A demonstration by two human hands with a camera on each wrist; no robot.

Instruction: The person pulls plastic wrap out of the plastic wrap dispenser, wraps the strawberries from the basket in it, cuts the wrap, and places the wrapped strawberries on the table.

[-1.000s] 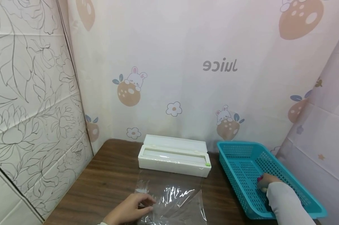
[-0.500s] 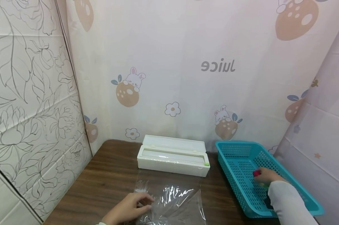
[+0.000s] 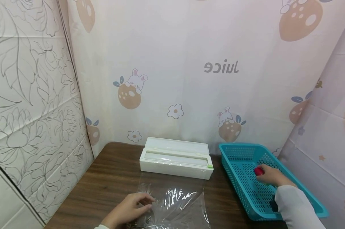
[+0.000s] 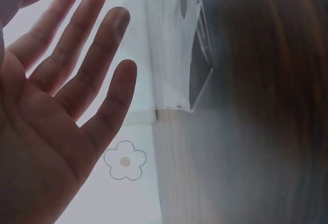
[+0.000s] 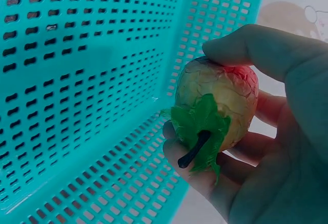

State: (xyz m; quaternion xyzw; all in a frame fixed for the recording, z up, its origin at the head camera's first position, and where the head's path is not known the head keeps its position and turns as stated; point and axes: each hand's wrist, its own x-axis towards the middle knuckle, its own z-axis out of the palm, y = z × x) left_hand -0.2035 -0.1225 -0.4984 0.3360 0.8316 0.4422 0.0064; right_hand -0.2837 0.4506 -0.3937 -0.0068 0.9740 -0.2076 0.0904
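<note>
My right hand (image 3: 271, 175) is over the teal basket (image 3: 236, 187), gripping a small artificial fruit (image 5: 218, 93). The fruit is red and yellowish, with green leaves and a dark stem; in the head view only its red side shows past the fingertips. Thumb and fingers curl around it in the right wrist view. At the near left of the wooden table, my left hand (image 3: 127, 208) hovers by the edge of a sheet of clear plastic wrap (image 3: 178, 206). Its fingers (image 4: 84, 75) are spread and relaxed, holding nothing. The wrap stretches forward to a white dispenser box (image 3: 175, 168).
The dispenser's lid (image 3: 178, 145) stands raised at the back, and a green slider (image 3: 210, 166) sits at its right end. A dark object (image 3: 273, 205) lies in the basket under the right sleeve. Patterned cloth walls (image 3: 175, 63) border the table (image 3: 100, 187).
My right hand has risen and moved slightly leftward in the basket with the fruit, whose red side shows more. My left hand has drifted a little left, away from the wrap.
</note>
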